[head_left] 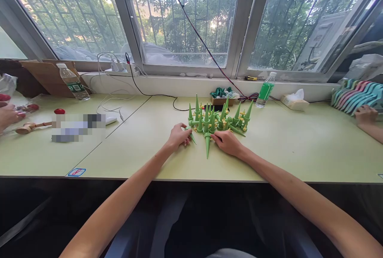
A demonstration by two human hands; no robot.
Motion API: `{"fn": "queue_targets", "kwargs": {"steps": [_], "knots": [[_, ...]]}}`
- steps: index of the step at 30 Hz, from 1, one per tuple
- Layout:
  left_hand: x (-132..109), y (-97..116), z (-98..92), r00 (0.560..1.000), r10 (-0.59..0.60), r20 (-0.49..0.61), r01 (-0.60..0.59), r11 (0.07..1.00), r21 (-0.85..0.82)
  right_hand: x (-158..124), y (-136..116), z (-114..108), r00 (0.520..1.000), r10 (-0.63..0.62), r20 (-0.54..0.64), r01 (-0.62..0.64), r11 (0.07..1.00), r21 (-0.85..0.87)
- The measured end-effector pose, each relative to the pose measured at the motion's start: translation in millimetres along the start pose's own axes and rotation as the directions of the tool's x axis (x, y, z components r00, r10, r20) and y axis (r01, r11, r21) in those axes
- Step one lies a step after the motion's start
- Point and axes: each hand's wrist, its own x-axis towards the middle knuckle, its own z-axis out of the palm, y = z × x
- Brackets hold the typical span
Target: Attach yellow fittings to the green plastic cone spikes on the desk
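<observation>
My left hand (178, 135) has its fingers closed around a green plastic plant-watering spike (192, 137), its point slanting down and right. My right hand (228, 142) is closed, thumb and fingertips at the collar of another green watering spike (207, 148), which points toward me. Just beyond both hands, a cluster of similar green spikes with small yellow valves (206, 118) covers the table. Most of the cluster stands points up, while a few pieces lie on their sides. My right fingertips are partly hidden.
At left, a person's hand (8, 116) is near a wooden kendama (26, 128) and a red ball (59, 111). Bottles (76, 84) (265, 92), a small box (218, 100) and tissues (295, 101) stand along the back. Another person's hand (366, 114) touches hangers (359, 98) at right.
</observation>
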Motion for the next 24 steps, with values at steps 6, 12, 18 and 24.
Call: {"fn": "queue_targets", "kwargs": {"steps": [6, 12, 18, 24], "knots": [[0, -4, 1.1, 0.970, 0.232, -0.069, -0.208, 0.944, 0.255, 0, -2, 1, 1.000, 0.000, 0.004, 0.000, 1.000, -0.011], [-4, -4, 3.0, 0.874, 0.473, -0.109, -0.372, 0.796, 0.477, 0, -4, 4, 1.000, -0.016, -0.014, 0.015, 1.000, -0.016], [-14, 2, 10.8, 0.706, 0.704, 0.073, -0.683, 0.651, 0.331, -2, -4, 8, 0.990, -0.037, -0.138, 0.044, 0.998, 0.048], [-23, 4, 17.4, 0.708, 0.679, 0.196, -0.706, 0.681, 0.194, -4, -5, 8, 0.968, -0.075, -0.239, 0.098, 0.991, 0.086]]}}
